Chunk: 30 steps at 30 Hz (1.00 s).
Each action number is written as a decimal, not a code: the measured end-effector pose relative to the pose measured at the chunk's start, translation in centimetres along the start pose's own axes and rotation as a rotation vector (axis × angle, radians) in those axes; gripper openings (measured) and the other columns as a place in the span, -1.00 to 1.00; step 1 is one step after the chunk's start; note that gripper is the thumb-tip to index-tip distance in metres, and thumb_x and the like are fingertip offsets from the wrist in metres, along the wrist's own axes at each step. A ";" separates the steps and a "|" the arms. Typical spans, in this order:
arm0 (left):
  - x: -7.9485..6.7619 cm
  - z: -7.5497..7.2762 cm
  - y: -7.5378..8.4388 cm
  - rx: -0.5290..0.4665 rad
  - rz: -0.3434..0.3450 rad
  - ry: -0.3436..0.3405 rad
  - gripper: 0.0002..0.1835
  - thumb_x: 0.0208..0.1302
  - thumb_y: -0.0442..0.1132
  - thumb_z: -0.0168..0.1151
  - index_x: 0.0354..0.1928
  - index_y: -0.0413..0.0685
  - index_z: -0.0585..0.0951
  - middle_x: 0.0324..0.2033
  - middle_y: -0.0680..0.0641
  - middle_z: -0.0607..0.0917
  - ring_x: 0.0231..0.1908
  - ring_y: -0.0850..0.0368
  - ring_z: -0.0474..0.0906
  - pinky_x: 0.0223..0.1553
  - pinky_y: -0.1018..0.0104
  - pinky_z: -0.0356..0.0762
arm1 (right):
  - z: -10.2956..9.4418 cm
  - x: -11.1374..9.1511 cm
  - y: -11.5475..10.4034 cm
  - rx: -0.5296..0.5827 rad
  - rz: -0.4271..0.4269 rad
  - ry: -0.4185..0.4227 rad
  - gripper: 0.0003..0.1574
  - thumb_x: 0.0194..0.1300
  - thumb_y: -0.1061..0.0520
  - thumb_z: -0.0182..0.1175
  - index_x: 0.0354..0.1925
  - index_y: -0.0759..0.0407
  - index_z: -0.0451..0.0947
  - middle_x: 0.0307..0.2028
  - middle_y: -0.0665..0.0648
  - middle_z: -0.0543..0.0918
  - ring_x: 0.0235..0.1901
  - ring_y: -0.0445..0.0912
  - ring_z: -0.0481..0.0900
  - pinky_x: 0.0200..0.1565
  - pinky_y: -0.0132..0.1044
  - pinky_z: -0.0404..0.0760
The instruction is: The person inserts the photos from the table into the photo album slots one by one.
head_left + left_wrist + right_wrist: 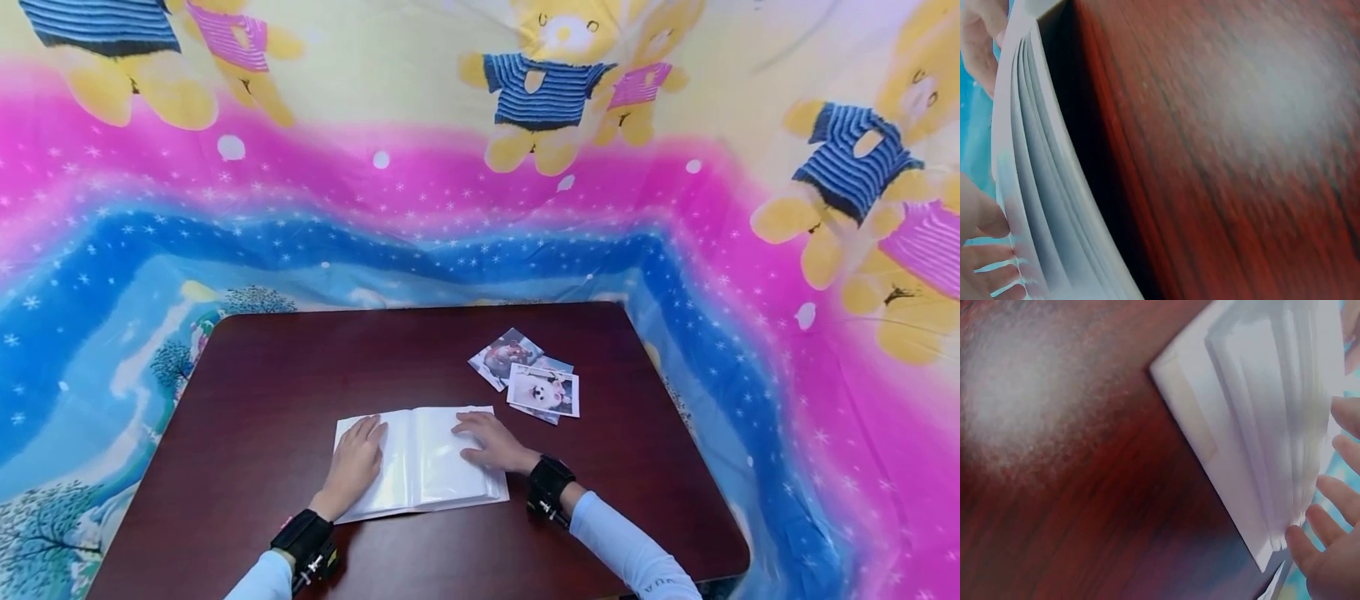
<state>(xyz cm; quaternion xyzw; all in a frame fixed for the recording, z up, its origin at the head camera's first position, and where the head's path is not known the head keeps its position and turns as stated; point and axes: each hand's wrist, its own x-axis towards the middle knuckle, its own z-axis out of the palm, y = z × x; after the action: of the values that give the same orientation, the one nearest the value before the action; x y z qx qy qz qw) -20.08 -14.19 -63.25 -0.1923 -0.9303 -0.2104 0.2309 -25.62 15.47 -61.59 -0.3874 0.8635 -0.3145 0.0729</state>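
Directly under loosely extended fingers of left hand and right hand, a spread-open white album.

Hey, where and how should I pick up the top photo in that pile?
Probably pinch the top photo by its lower right corner, coming from the right with the right hand, which rests on the album. The photo lies flat, so an edge suits best, and that corner seems to jut past the other photos.
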 end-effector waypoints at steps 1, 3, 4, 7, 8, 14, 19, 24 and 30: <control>0.0 0.1 0.2 -0.016 0.008 0.012 -0.64 0.03 -0.56 0.24 -0.05 -0.45 0.63 0.02 -0.42 0.60 0.06 -0.37 0.50 0.03 -0.23 0.46 | -0.2 -0.1 0.0 0.029 0.009 0.002 -0.55 0.30 0.17 0.29 0.14 0.26 0.56 0.29 0.32 0.45 0.31 0.20 0.31 0.33 0.11 0.21; 0.1 0.5 0.7 -0.049 0.045 0.041 -0.64 0.03 -0.55 0.26 -0.05 -0.45 0.63 0.02 -0.43 0.60 0.05 -0.38 0.50 0.05 -0.23 0.44 | -0.7 -0.4 0.0 0.099 0.021 0.013 -0.55 0.30 0.21 0.29 0.13 0.30 0.56 0.26 0.34 0.47 0.30 0.21 0.34 0.32 0.11 0.22; 0.2 0.6 0.9 -0.063 0.071 0.049 -0.64 0.05 -0.53 0.27 -0.04 -0.45 0.62 0.02 -0.43 0.60 0.05 -0.38 0.51 0.05 -0.23 0.44 | -0.9 -0.5 0.1 0.125 0.015 0.022 -0.55 0.30 0.22 0.29 0.13 0.32 0.55 0.25 0.35 0.48 0.29 0.21 0.35 0.32 0.10 0.24; 0.4 1.2 1.9 -0.098 0.154 0.043 -0.64 0.12 -0.43 0.33 -0.01 -0.41 0.62 0.03 -0.42 0.60 0.06 -0.38 0.51 0.07 -0.22 0.43 | -1.5 -1.1 0.8 0.139 -0.021 0.045 -0.57 0.31 0.23 0.28 0.12 0.34 0.55 0.23 0.35 0.50 0.27 0.16 0.39 0.29 0.02 0.31; 0.4 1.4 2.3 -0.103 0.179 0.030 -0.63 0.14 -0.39 0.34 0.01 -0.39 0.62 0.05 -0.41 0.60 0.07 -0.37 0.51 0.09 -0.22 0.42 | -1.7 -1.3 1.0 0.144 -0.027 0.069 -0.58 0.30 0.24 0.28 0.11 0.34 0.56 0.20 0.33 0.53 0.25 0.14 0.42 0.27 -0.01 0.35; 0.4 1.9 4.5 -0.126 0.255 -0.070 -0.60 0.23 -0.22 0.34 0.06 -0.29 0.64 0.13 -0.35 0.57 0.17 -0.31 0.45 0.18 -0.17 0.35 | -3.8 -2.6 3.1 0.160 0.223 0.429 -0.72 0.18 0.41 0.26 -0.09 0.40 0.63 -0.14 0.31 0.69 -0.13 0.14 0.64 -0.04 -0.01 0.60; 0.0 2.1 5.1 -0.145 0.262 -0.104 -0.66 0.25 -0.20 0.33 0.02 -0.21 0.68 0.15 -0.29 0.58 0.20 -0.25 0.45 0.22 -0.12 0.33 | -6.1 -4.4 5.4 0.011 0.671 0.693 -0.71 0.10 0.36 0.28 -0.14 0.37 0.68 -0.26 0.30 0.68 -0.24 0.17 0.62 -0.15 -0.01 0.54; -0.2 2.2 5.4 -0.166 0.271 -0.132 -0.64 0.28 -0.17 0.31 0.07 -0.17 0.65 0.18 -0.26 0.56 0.22 -0.22 0.43 0.25 -0.11 0.30 | -7.2 -6.2 7.5 -0.017 0.973 0.660 -0.52 0.25 0.14 0.30 0.03 0.45 0.53 -0.09 0.45 0.51 -0.01 0.31 0.40 0.10 0.11 0.32; -0.1 2.4 5.5 -0.164 0.282 -0.166 -0.52 0.27 -0.09 0.33 0.16 -0.19 0.60 0.21 -0.24 0.54 0.26 -0.20 0.39 0.27 -0.12 0.28 | -7.4 -5.7 8.1 0.053 1.209 0.613 -0.19 0.26 -0.13 0.31 0.14 0.48 0.34 0.06 0.55 0.34 0.12 0.40 0.28 0.17 0.25 0.29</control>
<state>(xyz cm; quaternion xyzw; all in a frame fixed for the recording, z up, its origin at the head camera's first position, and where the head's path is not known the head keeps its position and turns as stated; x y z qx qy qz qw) -18.31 -8.46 -63.55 -0.3558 -0.8897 -0.2345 0.1640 -29.44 27.18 -61.28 0.2722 0.9020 -0.3350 -0.0028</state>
